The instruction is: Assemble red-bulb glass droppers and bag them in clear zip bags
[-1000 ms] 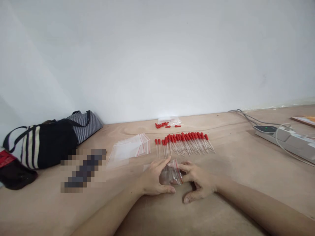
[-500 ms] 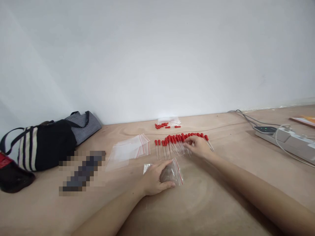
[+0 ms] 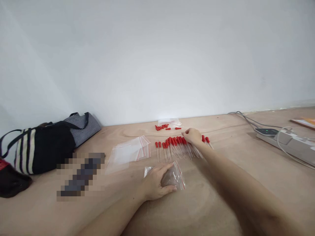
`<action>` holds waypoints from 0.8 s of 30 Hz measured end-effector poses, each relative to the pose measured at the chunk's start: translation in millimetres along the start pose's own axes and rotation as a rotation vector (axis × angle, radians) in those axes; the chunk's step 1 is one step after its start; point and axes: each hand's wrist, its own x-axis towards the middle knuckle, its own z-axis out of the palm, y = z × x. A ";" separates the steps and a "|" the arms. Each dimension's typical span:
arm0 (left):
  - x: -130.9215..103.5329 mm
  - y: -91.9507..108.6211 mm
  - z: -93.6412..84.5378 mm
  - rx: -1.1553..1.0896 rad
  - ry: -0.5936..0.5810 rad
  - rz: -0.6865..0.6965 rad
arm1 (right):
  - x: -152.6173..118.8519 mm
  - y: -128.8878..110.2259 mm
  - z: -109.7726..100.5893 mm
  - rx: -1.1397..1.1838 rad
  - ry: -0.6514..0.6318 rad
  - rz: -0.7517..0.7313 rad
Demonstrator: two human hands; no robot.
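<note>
Droppers (image 3: 172,141) with red rubber bulbs and thin clear tubes lie side by side in a row, bulbs toward the wall. At the right part of this row is my right hand (image 3: 193,136), over the bulb ends and covering some of them. Its fingertips are drawn together, and I cannot make out what is between them. My left hand (image 3: 157,182) lies on a clear zip bag (image 3: 172,177) with a red seal line, thumb and fingers spread apart across it. The bag is flat on the wooden table (image 3: 197,209), partly hidden by that hand.
Left of the droppers lies a fan of zip bags (image 3: 128,150). Loose red bulbs (image 3: 161,127) and clear tubes (image 3: 176,125) lie near the wall. A black striped bag (image 3: 51,147) and a blurred dark object (image 3: 82,175) are at left, a power strip (image 3: 285,144) at right.
My right hand has moved slightly away from me, from the tubes up to the bulb ends of the row. My left hand stays on the clear bag.
</note>
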 end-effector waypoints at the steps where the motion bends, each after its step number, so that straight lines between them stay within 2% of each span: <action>1: 0.0 0.2 -0.1 0.003 -0.002 -0.002 | 0.1 0.5 -5.0 0.055 -0.023 -0.011; 4: -0.4 0.7 -0.2 0.009 0.001 -0.003 | -6.9 5.8 -23.2 0.222 -0.083 -0.053; 7: -1.2 0.7 0.1 0.004 -0.002 -0.003 | -28.0 18.9 -37.5 0.445 -0.102 -0.074; 9: -1.3 0.8 0.4 -0.001 0.000 -0.005 | -47.6 29.8 -40.3 0.766 -0.135 -0.053; 12: -0.5 1.0 0.7 -0.008 0.005 -0.006 | -76.6 41.6 -34.9 0.961 -0.231 0.052; 15: 0.3 1.2 0.8 -0.015 0.005 -0.010 | -98.3 43.5 -24.8 1.027 -0.279 0.136; 17: 0.2 1.5 1.5 -0.021 0.013 -0.007 | -109.0 41.0 -19.8 1.055 -0.352 0.129; 19: -0.1 2.5 3.2 -0.022 0.022 0.007 | -117.7 38.1 -17.7 1.025 -0.490 0.060; 22: 1.7 6.2 8.2 -0.022 0.022 0.036 | -126.7 35.5 -19.4 0.838 -0.740 -0.103; 24: 5.4 10.0 12.6 -0.029 0.015 0.060 | -129.3 35.0 -21.4 0.691 -0.829 -0.245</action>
